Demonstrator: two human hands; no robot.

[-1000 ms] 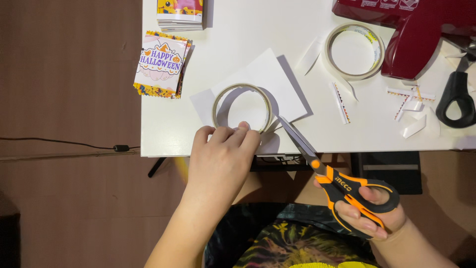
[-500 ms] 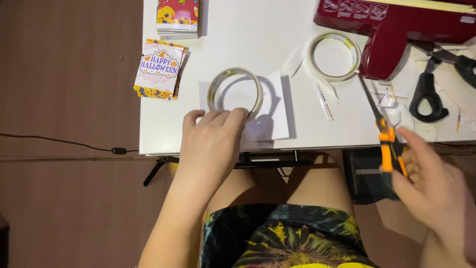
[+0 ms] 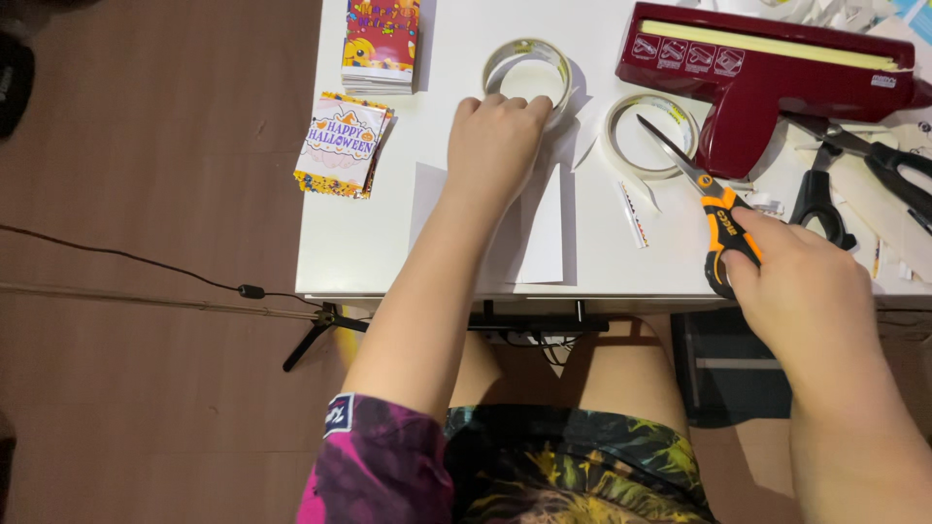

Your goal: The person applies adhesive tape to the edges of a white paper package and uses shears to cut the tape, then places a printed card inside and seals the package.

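Note:
My left hand (image 3: 495, 146) reaches forward over the white table (image 3: 388, 252), its fingers resting on the near rim of a white tape roll (image 3: 527, 58). A white sheet of paper (image 3: 544, 228) lies under my forearm. My right hand (image 3: 796, 291) grips orange-handled scissors (image 3: 704, 189) with the blades shut, the tip pointing up-left over a second tape roll (image 3: 649, 136). The scissors lie low over the table near its front edge.
A dark red tape dispenser gun (image 3: 767, 73) lies at the back right. Black scissors (image 3: 835, 170) and paper scraps (image 3: 633, 213) sit at the right. Colourful card stacks (image 3: 342, 146) (image 3: 381, 44) lie at the left. A cable (image 3: 146, 267) runs across the brown floor.
My left hand has slid the tape roll away from me, off the paper. My right hand has brought the orange scissors from below the table edge onto the table beside the second roll.

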